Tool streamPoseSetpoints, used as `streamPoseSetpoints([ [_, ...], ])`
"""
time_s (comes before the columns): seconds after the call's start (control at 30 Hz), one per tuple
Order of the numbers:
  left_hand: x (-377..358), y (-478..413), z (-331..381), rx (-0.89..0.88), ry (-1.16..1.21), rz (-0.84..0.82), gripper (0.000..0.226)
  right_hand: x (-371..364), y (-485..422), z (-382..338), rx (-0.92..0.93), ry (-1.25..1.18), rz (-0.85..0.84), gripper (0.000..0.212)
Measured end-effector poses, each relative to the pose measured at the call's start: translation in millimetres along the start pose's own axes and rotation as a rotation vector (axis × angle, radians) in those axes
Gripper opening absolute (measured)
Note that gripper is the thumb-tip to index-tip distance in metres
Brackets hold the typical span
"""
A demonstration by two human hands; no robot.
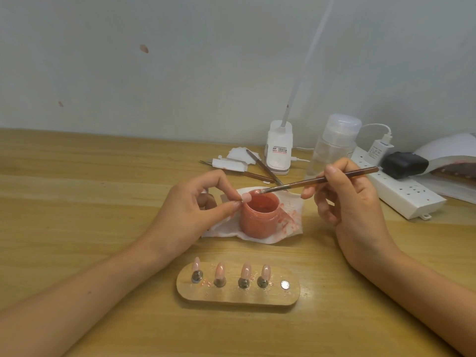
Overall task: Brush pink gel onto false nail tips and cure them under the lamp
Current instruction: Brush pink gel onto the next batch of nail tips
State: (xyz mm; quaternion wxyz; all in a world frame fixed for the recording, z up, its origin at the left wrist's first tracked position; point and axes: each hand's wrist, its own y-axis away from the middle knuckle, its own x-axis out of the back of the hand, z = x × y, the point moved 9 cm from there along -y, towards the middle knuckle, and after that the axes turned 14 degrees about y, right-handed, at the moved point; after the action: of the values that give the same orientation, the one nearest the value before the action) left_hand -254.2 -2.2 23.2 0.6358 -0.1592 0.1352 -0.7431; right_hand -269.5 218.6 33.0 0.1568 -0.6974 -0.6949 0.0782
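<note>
Left hand [195, 204]: grip narrow, thumb and forefinger pinching one false nail tip [246, 196] at its base. The tip is held just above the left rim of the gel jar [260, 220].

Handling, judged: the tip is very light, thin stiff plastic, curved and glossy. It is likely slippery once wet. Take it by the base or side edges, pads off the top face; a hard squeeze could flick it away.

Wooden stand [238, 296], near edge of tabletop [77, 228]: four more tips [246, 269] upright on metal pegs. The rightmost spot is a bare metal disc [284, 284].

Gel jar: open, pink inside, standing on a stained tissue [292, 222]. The gel is judged thick and sticky.

Brush [322, 179]: bristle end at the jar's far rim, beside the held tip. Contact cannot be told.

Right hand [353, 199]: grip closed round the brush handle, pen fashion, toward its rear half.

Lamp [448, 158]: far right, well apart from the hands.
</note>
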Motion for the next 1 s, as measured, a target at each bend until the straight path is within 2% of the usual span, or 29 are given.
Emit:
streamPoseSetpoints([
  [0.13, 0, -1, -3, -0.001, -0.019, -0.006, 0.009, -10, 2, -4, 0.030, 0.034, -0.059, 0.023],
  [0.23, -1, -1, -2, -0.009, -0.013, -0.010, 0.010, -1, 0, 1, -0.008, 0.038, 0.005, 0.021],
  [0.4, -2, -2, -1, -0.012, -0.012, -0.022, 0.012, -11, 2, -4, 0.035, 0.039, -0.064, 0.025],
  [0.53, -1, -2, -1, -0.017, -0.010, -0.019, 0.016, -2, -1, 2, -0.024, 0.053, 0.004, 0.021],
  [0.7, -1, -3, -2, -0.013, 0.003, -0.018, 0.010, -12, 2, -4, 0.022, 0.060, -0.066, 0.025],
  [0.87, -1, -2, -1, -0.021, 0.023, -0.013, 0.017, 1, -1, 2, -0.020, 0.047, 0.024, 0.024],
  [1.0, 0, -3, -3, -0.013, 0.023, -0.011, 0.009, -11, 1, -3, 0.032, 0.042, -0.057, 0.026],
])
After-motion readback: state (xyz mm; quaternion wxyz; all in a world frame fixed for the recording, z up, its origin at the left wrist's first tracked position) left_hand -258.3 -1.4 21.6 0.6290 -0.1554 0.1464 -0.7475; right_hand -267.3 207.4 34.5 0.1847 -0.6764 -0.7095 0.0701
